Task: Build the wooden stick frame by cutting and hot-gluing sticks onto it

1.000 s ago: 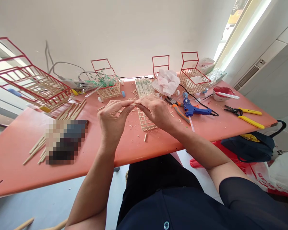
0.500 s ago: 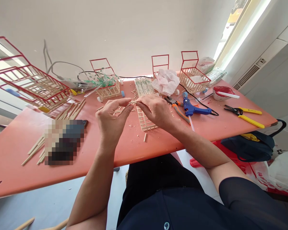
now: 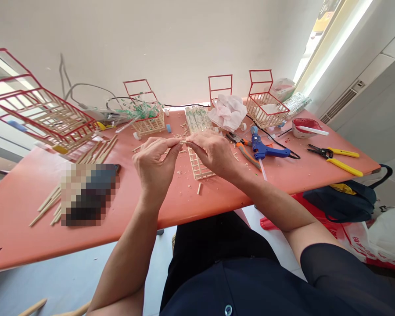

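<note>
Over the middle of the table, my left hand [image 3: 158, 160] and my right hand [image 3: 209, 147] meet fingertip to fingertip. Both are closed in a pinch on a short piece of wooden stick [image 3: 183, 141], mostly covered by the fingers. Beneath my right hand lies a small wooden lattice frame [image 3: 199, 166], partly hidden by that hand. A loose bit of stick [image 3: 199, 189] rests just in front of the frame. Wood crumbs and short stick pieces are scattered around. Behind my hands is a plastic-wrapped bundle [image 3: 197, 118].
Red-rimmed stick carts stand at the left [image 3: 49, 114] and back right [image 3: 266, 107]. A blue glue gun [image 3: 266, 149], orange-handled pliers [image 3: 246, 153], yellow-handled pliers [image 3: 335, 158] and a bowl of red paint [image 3: 304, 127] lie right. Long sticks [image 3: 49, 199] and a blurred dark object [image 3: 92, 193] lie left.
Both hands have barely shifted; the left fingers sit slightly lower and tighter against the right fingertips. The things on the table stay where they were.
</note>
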`<state>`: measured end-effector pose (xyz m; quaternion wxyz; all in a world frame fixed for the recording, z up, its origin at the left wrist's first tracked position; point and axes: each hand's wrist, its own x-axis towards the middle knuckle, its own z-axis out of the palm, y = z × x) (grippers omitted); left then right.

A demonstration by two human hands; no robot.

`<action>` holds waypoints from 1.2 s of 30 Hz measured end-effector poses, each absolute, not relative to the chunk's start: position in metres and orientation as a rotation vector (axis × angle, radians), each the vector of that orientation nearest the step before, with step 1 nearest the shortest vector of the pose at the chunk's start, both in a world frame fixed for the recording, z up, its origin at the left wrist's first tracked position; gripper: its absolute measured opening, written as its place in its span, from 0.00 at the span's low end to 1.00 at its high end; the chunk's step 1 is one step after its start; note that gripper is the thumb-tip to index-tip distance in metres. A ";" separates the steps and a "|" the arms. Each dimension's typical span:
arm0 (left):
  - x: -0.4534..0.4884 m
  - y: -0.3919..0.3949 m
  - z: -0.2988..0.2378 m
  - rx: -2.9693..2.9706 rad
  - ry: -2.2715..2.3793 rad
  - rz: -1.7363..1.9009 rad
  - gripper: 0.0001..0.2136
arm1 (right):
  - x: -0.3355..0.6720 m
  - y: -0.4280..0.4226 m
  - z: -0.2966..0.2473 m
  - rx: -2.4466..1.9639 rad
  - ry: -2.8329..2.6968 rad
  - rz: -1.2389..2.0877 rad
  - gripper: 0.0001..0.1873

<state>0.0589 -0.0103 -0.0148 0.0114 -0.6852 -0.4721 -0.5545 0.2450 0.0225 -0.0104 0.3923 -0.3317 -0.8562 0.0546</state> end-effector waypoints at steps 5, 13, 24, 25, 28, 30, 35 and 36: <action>0.059 -0.009 -0.017 -2.147 -1.535 -1.739 0.05 | 0.246 0.023 -0.013 -0.839 -2.192 0.150 0.33; 0.062 -0.011 -0.014 -2.124 -1.615 -1.735 0.04 | 0.246 0.023 -0.012 -0.865 -2.201 0.181 0.33; 0.059 -0.014 -0.006 -2.015 -1.728 -1.969 0.06 | 0.251 0.030 -0.011 -0.793 -2.072 0.216 0.33; 0.059 -0.013 -0.006 -2.014 -1.733 -1.982 0.06 | 0.251 0.030 -0.011 -0.787 -2.071 0.217 0.33; 0.059 -0.012 -0.009 -2.020 -1.737 -2.046 0.07 | 0.251 0.029 -0.011 -0.791 -2.079 0.226 0.31; 0.058 -0.011 -0.011 -2.025 -1.732 -2.077 0.07 | 0.250 0.028 -0.010 -0.785 -2.083 0.222 0.30; 0.061 -0.013 -0.008 -2.048 -1.754 -2.012 0.06 | 0.248 0.026 -0.010 -0.802 -2.073 0.183 0.27; 0.062 -0.014 -0.007 -2.053 -1.752 -1.995 0.06 | 0.248 0.026 -0.009 -0.805 -2.073 0.180 0.27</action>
